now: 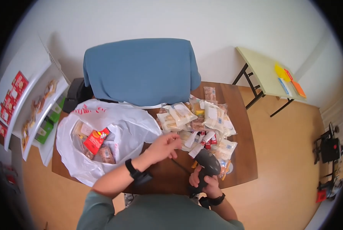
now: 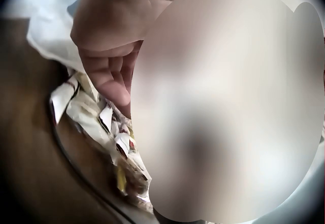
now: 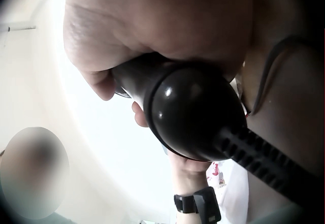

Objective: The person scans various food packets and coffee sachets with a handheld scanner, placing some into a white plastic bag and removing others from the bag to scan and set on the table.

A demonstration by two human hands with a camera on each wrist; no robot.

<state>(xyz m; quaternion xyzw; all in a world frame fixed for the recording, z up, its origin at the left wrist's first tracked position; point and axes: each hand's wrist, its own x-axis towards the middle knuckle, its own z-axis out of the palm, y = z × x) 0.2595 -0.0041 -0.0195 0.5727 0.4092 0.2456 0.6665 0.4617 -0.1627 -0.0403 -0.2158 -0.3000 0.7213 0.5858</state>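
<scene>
My right hand (image 1: 205, 183) grips the handle of a black handheld scanner (image 1: 208, 162) at the table's front edge; its head points up and left, over the pile's near side. In the right wrist view the palm (image 3: 157, 26) wraps the scanner's rounded handle end (image 3: 198, 112), which has a ribbed cable. My left hand (image 1: 162, 148) hovers between the white bag and the packets, fingers loosely bent, no item visible in it. The left wrist view shows this hand (image 2: 109, 46) beside white wrapped packets (image 2: 91, 120); a blurred patch covers much there. Clear packets of pale food (image 1: 215, 115) lie heaped right of centre.
A white plastic bag (image 1: 137, 122) stands open at the table's left, with a red packet (image 1: 96, 141) and others inside. Behind the wooden table (image 1: 246, 153) is a blue-covered chair (image 1: 140, 71). Shelves (image 1: 45, 82) with goods stand left, a side table (image 1: 261, 67) right.
</scene>
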